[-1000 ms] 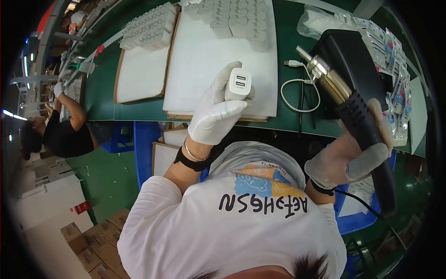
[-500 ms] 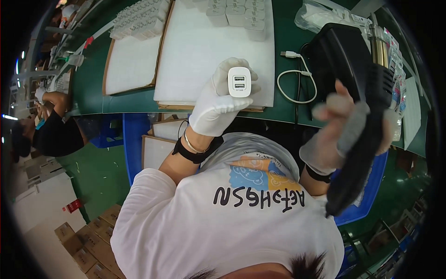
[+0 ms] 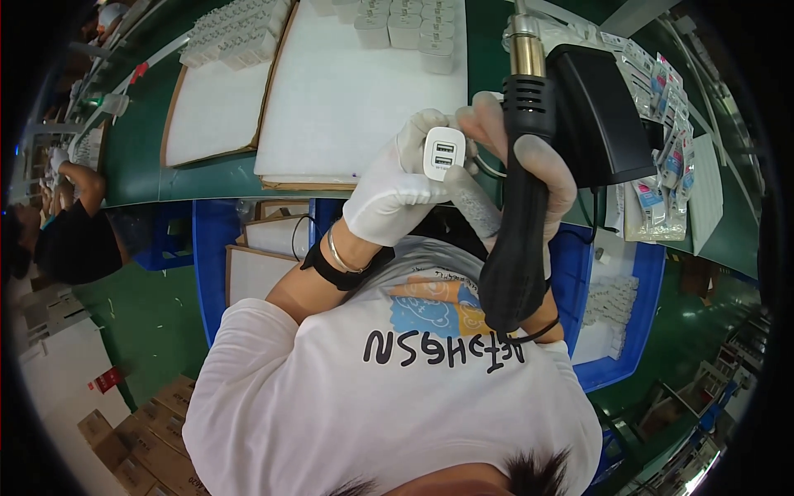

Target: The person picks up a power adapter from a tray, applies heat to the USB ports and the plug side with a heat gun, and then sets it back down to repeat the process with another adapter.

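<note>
My gloved left hand [image 3: 404,169] is closed round a small white charger [image 3: 444,154] whose face with two USB ports points up. My right hand [image 3: 542,174] has the black handle of a hot air gun [image 3: 517,207] in its grip, metal nozzle pointing to the far side. Its thumb and a fingertip reach the right side of the charger. Partly hidden behind the right hand is a white cable [image 3: 488,168]. A black station box [image 3: 597,112] stands just right of the gun.
Rows of clear-topped white pieces [image 3: 405,25] stand on a white board [image 3: 347,99], with more on a smaller board [image 3: 211,124] at left. Packaged goods [image 3: 662,157] lie at right. Blue bins [image 3: 633,331] flank me below the green table [image 3: 149,165]. Another person [image 3: 70,223] works far left.
My right hand has swung left with the hot air gun, from beside the black box to the charger, and its fingers now touch it. The left hand still holds the charger.
</note>
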Motion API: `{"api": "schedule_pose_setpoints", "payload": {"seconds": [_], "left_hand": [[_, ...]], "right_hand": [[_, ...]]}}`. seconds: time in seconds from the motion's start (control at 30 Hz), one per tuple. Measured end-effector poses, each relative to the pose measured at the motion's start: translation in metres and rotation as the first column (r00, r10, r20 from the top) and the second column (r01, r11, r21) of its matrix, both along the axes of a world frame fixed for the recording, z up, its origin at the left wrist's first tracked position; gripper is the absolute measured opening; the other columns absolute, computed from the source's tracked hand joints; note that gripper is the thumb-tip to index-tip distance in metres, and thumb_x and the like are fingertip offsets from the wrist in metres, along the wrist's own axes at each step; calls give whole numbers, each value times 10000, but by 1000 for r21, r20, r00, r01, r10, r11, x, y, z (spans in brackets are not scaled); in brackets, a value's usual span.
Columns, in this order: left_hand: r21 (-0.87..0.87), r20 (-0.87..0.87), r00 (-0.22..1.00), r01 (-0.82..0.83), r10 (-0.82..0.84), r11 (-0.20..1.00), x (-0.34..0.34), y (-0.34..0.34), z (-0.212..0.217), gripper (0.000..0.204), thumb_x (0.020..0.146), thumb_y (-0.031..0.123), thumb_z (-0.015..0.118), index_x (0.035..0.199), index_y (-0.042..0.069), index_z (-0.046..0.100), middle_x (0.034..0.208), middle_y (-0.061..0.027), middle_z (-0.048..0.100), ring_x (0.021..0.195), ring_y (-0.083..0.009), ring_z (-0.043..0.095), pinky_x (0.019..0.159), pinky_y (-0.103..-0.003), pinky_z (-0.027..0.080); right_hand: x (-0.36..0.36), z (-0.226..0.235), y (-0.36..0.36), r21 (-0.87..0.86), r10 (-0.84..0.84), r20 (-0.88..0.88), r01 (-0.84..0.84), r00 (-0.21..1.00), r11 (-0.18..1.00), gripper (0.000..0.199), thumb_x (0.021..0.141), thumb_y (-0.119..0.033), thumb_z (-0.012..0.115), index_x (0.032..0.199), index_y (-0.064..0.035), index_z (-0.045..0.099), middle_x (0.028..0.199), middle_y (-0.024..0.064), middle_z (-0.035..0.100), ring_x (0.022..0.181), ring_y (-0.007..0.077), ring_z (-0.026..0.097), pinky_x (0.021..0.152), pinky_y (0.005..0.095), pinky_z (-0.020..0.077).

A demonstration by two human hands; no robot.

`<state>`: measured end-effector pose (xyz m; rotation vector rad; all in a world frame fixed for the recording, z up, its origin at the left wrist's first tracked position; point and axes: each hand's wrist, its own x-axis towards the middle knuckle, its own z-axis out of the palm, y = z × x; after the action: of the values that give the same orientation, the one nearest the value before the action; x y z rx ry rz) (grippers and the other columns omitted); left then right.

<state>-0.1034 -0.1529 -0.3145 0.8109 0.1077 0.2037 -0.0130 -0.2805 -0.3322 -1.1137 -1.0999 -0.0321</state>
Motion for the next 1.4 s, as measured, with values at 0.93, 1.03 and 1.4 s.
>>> {"api": "schedule_pose_setpoints", "payload": {"seconds": [0.93,1.03,1.4], "left_hand": [[-1,68,998,12,-12,1000,-11,-7,5,658,697,7,697,1286,49,407,1138,-62,531,1040,-170,561,893,-311,498],[180,37,999,-18,12,984,-18,-9,11,674,732,65,720,1313,35,382,1170,-77,514,1072,-153,533,885,-292,494],[862,54,989,-116,138,494,-10,47,88,605,827,138,730,1348,-7,460,1271,-104,511,1148,-165,515,962,-304,452]], "right_hand": [[-18,13,-1,167,191,-92,-174,977,970,650,794,107,694,1309,-170,412,1347,258,507,1137,282,580,945,388,464],[-24,15,-1,104,56,-33,-53,998,993,623,793,142,670,1303,-86,394,1339,293,489,1190,312,552,985,419,447],[-2,56,-24,382,522,-586,-357,620,852,460,926,-37,579,1334,-154,401,1424,216,427,1274,269,490,963,337,513]]}}
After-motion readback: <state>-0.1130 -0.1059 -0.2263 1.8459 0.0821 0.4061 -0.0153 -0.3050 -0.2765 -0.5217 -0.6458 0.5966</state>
